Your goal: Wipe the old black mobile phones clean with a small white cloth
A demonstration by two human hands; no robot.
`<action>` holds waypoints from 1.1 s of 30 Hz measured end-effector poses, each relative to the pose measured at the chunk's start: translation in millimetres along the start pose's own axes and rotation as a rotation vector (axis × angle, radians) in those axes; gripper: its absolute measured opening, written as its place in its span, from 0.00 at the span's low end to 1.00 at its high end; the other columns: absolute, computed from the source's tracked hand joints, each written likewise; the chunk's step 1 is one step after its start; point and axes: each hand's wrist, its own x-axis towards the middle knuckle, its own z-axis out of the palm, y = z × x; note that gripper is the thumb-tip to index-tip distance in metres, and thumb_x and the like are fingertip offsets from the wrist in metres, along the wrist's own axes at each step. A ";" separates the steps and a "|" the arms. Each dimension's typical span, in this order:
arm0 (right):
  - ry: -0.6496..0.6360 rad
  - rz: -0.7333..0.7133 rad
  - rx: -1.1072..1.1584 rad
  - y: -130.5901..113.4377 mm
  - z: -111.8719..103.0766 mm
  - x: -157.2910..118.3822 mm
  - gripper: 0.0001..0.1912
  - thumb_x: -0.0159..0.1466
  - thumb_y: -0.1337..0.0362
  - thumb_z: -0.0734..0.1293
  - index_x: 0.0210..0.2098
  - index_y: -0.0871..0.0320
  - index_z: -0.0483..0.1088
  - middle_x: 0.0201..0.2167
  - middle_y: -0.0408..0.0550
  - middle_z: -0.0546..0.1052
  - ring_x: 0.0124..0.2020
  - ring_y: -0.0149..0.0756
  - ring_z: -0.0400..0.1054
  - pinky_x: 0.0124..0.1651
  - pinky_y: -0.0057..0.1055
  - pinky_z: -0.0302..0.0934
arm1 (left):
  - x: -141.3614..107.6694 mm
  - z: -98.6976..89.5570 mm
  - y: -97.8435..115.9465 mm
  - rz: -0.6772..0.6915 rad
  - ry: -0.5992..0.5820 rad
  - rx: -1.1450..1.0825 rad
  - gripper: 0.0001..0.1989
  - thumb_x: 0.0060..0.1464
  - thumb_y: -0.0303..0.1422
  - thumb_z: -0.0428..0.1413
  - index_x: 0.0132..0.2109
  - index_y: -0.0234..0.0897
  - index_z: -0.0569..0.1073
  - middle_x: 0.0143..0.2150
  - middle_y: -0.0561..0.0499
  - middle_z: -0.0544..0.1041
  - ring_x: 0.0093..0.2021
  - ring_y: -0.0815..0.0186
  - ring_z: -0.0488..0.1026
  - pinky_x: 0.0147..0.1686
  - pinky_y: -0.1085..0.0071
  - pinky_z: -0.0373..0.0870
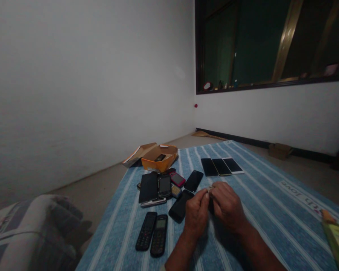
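Which way the pale piece [209, 189] points is unclear.

Small pale item [209, 189] pinched in the fingertips of left hand [197, 210] and right hand [227, 205], mostly hidden, can't tell shape or type. Near left hand: black slab phone [180, 206] flat, face up, screen dark, with a second black slab phone [193, 181] beyond it, also flat and slanted. Farther out, black-faced phone [209, 167], yellow-edged phone [222, 167] and white-framed phone [233, 165] lie side by side, dark screens up; nearer the person, left keypad phone [146, 231] and right keypad phone [159, 236] lie face up, roughly parallel.
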 end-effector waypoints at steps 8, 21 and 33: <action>-0.024 0.026 -0.018 -1.6 -9.4 -1.8 0.12 0.63 0.76 0.56 0.29 0.56 0.66 0.29 0.50 0.71 0.38 0.40 0.65 0.38 0.35 0.60 | -1.8 4.2 5.2 0.000 0.003 -0.005 0.15 0.61 0.36 0.48 0.43 0.34 0.77 0.34 0.49 0.80 0.33 0.65 0.75 0.36 0.70 0.72; -0.121 0.066 -0.064 1.2 -25.3 -0.4 0.12 0.62 0.74 0.57 0.26 0.55 0.65 0.26 0.47 0.69 0.33 0.39 0.62 0.38 0.34 0.56 | -6.0 16.1 5.2 -0.002 0.001 0.011 0.13 0.62 0.33 0.49 0.46 0.34 0.76 0.38 0.48 0.80 0.35 0.66 0.76 0.38 0.72 0.73; -0.115 0.093 -0.024 0.4 -21.8 2.2 0.11 0.60 0.74 0.57 0.26 0.55 0.64 0.25 0.47 0.69 0.32 0.38 0.62 0.38 0.34 0.56 | -5.7 14.4 8.9 0.009 -0.031 -0.026 0.15 0.62 0.32 0.48 0.49 0.35 0.76 0.42 0.49 0.80 0.40 0.65 0.77 0.43 0.71 0.72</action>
